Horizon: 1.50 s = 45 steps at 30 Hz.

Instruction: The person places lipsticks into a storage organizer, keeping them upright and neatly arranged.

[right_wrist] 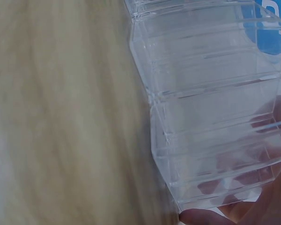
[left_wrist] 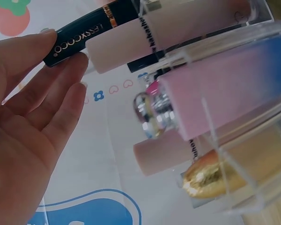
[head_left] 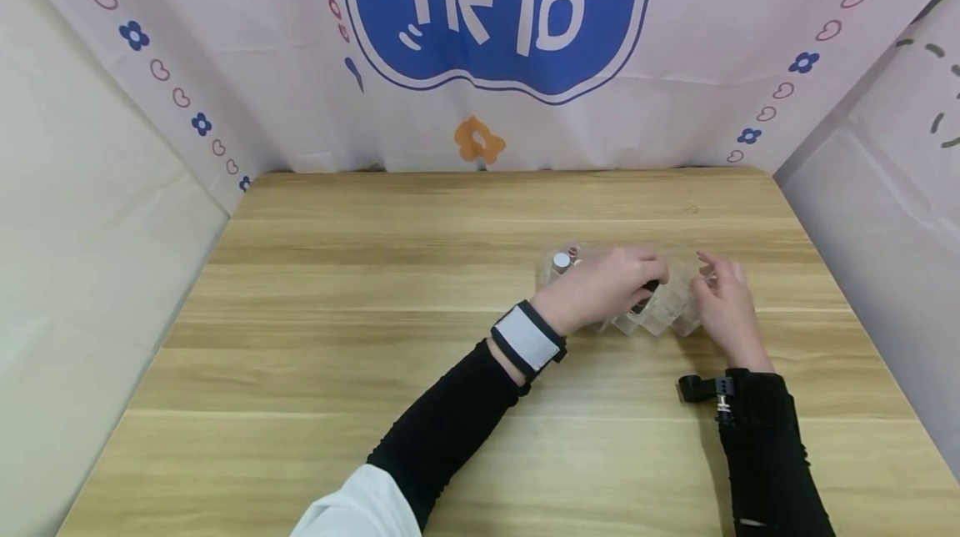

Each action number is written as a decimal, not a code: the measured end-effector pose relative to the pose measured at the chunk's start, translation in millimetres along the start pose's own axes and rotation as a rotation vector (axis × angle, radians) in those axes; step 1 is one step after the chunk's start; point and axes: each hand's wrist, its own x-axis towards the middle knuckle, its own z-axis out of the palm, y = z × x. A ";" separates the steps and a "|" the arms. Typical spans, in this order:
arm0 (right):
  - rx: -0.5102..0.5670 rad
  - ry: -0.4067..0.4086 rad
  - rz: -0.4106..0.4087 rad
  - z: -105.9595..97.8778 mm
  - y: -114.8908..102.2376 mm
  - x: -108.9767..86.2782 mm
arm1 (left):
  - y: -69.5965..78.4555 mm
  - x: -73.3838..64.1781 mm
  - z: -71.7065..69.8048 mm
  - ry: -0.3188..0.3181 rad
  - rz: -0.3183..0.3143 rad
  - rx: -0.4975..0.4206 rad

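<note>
In the head view a clear plastic lipstick organizer (head_left: 660, 322) stands on the table, partly covered by both hands. The left hand (head_left: 603, 291) pinches the end of a dark lipstick tube (left_wrist: 82, 40) with gold lettering between thumb and fingers; the tube's other end is within the organizer. Beside it in the left wrist view are a pale pink lipstick tube (left_wrist: 117, 49), a pink-to-blue tube (left_wrist: 206, 93) and a gold-capped item (left_wrist: 203, 178). The right hand (head_left: 727, 308) grips the organizer's right end, its fingers partly showing through the clear compartments (right_wrist: 215, 112) in the right wrist view.
The wooden table (head_left: 337, 312) extends around the organizer. A white printed cloth (head_left: 262, 103) hangs at the back edge, with white side walls (head_left: 97, 228) left and right. A silver-topped tube (head_left: 561, 262) stands at the organizer's left end.
</note>
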 end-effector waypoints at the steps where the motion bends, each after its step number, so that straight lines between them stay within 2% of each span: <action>1: 0.001 0.003 0.000 -0.1 0.2 -0.1 | 0.4 -0.1 0.9 -0.010 0.001 -0.017; 13: -0.001 -0.008 0.008 -1.3 0.3 0.5 | 2.3 1.1 9.5 -0.084 -0.032 -0.043; 23: -0.007 -0.010 0.018 -2.3 1.3 0.4 | 1.9 3.4 16.7 -0.073 0.005 0.037; 31: -0.003 -0.013 0.015 -1.8 0.3 -0.6 | 4.9 4.8 20.3 -0.069 0.028 0.157; 38: -0.014 -0.005 0.009 -0.2 2.2 0.4 | 5.0 5.3 22.3 -0.095 0.024 0.163; 45: -0.013 -0.002 0.007 -0.2 2.3 0.8 | 3.7 5.3 25.0 -0.070 0.042 0.172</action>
